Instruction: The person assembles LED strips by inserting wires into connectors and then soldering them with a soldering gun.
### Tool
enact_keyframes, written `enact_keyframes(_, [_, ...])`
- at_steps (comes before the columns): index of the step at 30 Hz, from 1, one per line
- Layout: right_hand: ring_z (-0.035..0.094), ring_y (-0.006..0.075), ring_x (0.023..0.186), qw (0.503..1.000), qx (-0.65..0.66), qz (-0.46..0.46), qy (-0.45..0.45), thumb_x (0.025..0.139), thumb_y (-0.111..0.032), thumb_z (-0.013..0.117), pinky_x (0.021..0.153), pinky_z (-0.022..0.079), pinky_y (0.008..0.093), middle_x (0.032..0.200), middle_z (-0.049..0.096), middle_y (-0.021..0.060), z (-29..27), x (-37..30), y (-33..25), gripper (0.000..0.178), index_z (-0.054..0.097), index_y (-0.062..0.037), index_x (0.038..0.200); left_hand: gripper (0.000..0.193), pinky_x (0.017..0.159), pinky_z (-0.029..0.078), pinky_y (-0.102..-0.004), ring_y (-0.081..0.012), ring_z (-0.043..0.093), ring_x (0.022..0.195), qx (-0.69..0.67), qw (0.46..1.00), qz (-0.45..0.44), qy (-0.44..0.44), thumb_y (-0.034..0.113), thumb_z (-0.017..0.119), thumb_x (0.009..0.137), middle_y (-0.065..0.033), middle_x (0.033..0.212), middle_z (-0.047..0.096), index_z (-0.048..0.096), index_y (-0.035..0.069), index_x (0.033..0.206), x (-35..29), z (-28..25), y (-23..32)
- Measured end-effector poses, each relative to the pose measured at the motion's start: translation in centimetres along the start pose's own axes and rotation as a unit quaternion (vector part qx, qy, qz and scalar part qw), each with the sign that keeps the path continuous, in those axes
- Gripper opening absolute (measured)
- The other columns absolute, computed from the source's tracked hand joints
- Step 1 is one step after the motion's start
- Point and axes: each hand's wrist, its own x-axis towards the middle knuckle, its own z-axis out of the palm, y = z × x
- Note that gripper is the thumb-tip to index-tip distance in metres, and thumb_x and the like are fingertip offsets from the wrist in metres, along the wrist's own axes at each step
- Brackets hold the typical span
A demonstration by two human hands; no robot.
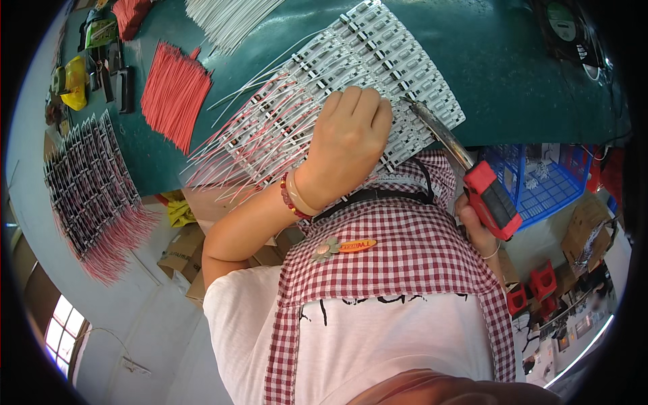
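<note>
A large grid of small white modules with black parts (432, 101) lies tilted near the table's front edge. White and red wires stick out of its left half. My left hand (351, 138) rests over the middle of the grid, its fingers curled closed; what they hold is hidden beneath them. In my right hand (478, 229), at the right of my apron, is a red-and-black soldering iron (496, 199). Its metal barrel points up and left, and its tip lies over the grid just right of my left hand. Part of the right hand is behind the iron's handle.
Bundles of red wires (177, 94) and white wires (233, 20) lie on the green table (499, 74). A wired grid (94, 189) sits at the far left, near hand tools (108, 71). Right of my lap are a blue plastic basket (540, 182) and cardboard boxes (584, 223).
</note>
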Motion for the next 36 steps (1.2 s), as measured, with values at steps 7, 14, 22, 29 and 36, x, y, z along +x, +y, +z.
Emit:
enact_keyframes(7, [0.065,0.0262,0.071,0.999,0.041,0.014,0.03,0.078,-0.017,0.074,0.064,0.05,0.0335,0.081,0.067,0.0113,0.2,-0.3,-0.4,0.021,0.069,-0.0004,0.09,0.018,0.069,0.041,-0.035,-0.0234,0.05,0.078,0.008,1.0,0.022,0.012,0.009,0.06,0.071,-0.0087,0.081,0.048,0.062,0.001,0.087,-0.1,0.4,-0.4])
enact_keyframes(14, [0.064,0.0246,0.067,0.999,0.037,0.02,0.035,0.079,-0.02,0.074,0.061,0.049,0.0323,0.08,0.066,0.0099,0.2,-0.8,-0.5,0.022,0.068,-0.0005,0.089,0.027,0.066,0.041,-0.0354,-0.0224,0.051,0.073,-0.02,0.999,0.025,0.026,0.001,0.065,0.071,-0.006,0.079,0.052,0.068,0.002,0.097,-0.5,0.3,0.4])
enact_keyframes(22, [0.062,0.0227,0.064,0.997,0.011,-0.057,0.047,0.078,-0.018,0.075,0.057,0.047,0.0324,0.077,0.063,0.0081,0.9,0.0,-0.9,0.02,0.068,-0.0017,0.086,0.022,0.065,0.042,-0.0354,-0.0229,0.051,0.072,-0.016,1.0,0.017,0.019,0.001,0.065,0.072,-0.0065,0.076,0.048,0.068,0.002,0.095,-0.4,0.9,0.7])
enact_keyframes(29, [0.062,0.0233,0.065,1.0,0.0,-0.009,0.023,0.079,-0.018,0.074,0.059,0.048,0.0327,0.078,0.064,0.009,0.4,-0.8,-0.8,0.019,0.068,-0.0016,0.085,0.021,0.065,0.042,-0.0355,-0.0227,0.051,0.071,-0.011,1.0,0.015,0.018,0.001,0.065,0.073,-0.0067,0.076,0.048,0.067,0.002,0.093,-0.3,0.8,0.8])
enact_keyframes(36, [0.062,0.0244,0.064,0.999,0.038,-0.015,0.025,0.076,-0.017,0.074,0.059,0.048,0.034,0.078,0.064,0.0091,0.8,-0.5,-0.9,0.019,0.067,-0.0014,0.084,0.02,0.065,0.041,-0.0359,-0.0233,0.051,0.072,-0.01,1.0,0.007,0.01,0.001,0.065,0.073,-0.0069,0.076,0.048,0.067,0.002,0.093,-0.3,0.7,0.9])
